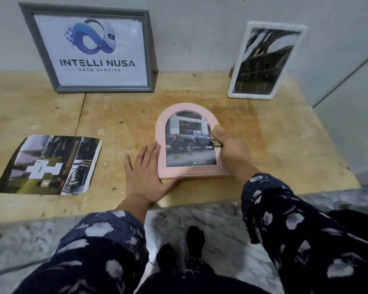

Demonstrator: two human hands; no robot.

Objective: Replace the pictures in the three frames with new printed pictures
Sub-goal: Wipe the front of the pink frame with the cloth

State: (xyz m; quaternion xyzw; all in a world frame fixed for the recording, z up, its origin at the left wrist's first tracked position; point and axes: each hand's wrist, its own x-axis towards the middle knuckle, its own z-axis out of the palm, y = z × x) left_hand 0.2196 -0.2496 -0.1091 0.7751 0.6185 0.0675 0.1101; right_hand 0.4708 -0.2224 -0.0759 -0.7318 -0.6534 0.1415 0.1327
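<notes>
A pink arched frame (162,132) lies flat on the wooden table (263,145), holding a picture of a dark pickup truck. My left hand (143,175) lies flat with fingers spread against the frame's left edge and lower corner. My right hand (232,145) grips a small tan cloth (216,134) pressed on the frame's right side. A grey frame (149,49) with a logo print leans on the wall at the back left. A white frame (238,66) with a dark picture leans at the back right. A loose printed picture (49,164) lies on the left.
The table's front edge runs just below the pink frame, with marbled floor (200,217) and my feet beneath it. A pale wall stands right behind the leaning frames. A light panel (353,115) borders the table on the right.
</notes>
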